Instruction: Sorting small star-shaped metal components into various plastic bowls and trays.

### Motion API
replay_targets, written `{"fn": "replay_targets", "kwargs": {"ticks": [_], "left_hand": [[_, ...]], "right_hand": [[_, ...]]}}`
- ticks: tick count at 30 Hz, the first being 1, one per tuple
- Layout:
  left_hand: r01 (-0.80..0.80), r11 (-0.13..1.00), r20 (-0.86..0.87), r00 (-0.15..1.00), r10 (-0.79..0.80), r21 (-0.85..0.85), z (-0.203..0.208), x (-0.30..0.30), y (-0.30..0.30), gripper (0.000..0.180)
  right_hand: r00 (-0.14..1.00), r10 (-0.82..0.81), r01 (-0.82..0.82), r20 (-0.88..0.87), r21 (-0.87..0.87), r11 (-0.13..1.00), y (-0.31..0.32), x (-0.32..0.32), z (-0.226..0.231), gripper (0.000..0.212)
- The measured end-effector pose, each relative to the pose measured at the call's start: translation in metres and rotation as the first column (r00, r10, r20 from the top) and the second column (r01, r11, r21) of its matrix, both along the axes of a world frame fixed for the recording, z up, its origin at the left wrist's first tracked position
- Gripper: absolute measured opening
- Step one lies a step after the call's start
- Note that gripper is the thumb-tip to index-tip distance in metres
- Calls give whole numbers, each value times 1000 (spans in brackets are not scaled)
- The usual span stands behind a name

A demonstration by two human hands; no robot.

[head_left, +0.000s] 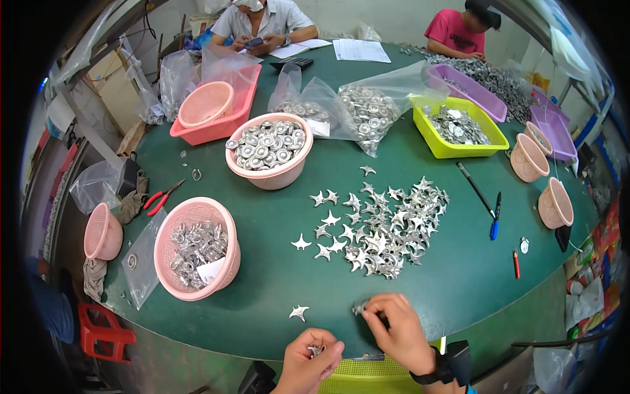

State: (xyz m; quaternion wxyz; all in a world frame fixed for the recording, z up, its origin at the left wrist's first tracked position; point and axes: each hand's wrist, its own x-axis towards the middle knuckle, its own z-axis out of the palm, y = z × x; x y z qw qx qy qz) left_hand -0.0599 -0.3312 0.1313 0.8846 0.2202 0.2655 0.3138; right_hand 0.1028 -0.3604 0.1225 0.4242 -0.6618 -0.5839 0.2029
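My left hand (307,361) is curled near the table's front edge, its fingers closed on a small silver metal piece (317,350) that is mostly hidden. To its right, my right hand (399,328), with a dark band at the wrist, pinches another small silver metal piece (359,307) just over the tabletop. One pointed, star-like metal casting (298,312) lies alone beyond my left hand. Farther off, a loose pile of the same castings (394,226) spreads over the green table (275,289), with several scattered at its left side.
Pink baskets with ring-like metal parts (161,253) and round metal parts (233,157) stand left. Red pliers (157,197) lie beyond. Clear bags (371,115), a yellow-green tray (430,141) and pens (494,226) sit farther back. Two people work across the table. A green-yellow basket (367,377) is below the front edge.
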Motion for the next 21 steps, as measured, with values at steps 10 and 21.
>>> {"fn": "replay_targets", "kwargs": {"ticks": [10, 21], "left_hand": [[156, 874, -384, 922, 37, 459, 6, 24, -9, 20], [177, 939, -443, 896, -29, 294, 3, 21, -6, 11]], "right_hand": [[-26, -212, -171, -977, -205, 964, -37, -2, 7, 13], [394, -86, -173, -915, -166, 971, -41, -7, 13, 16]]}}
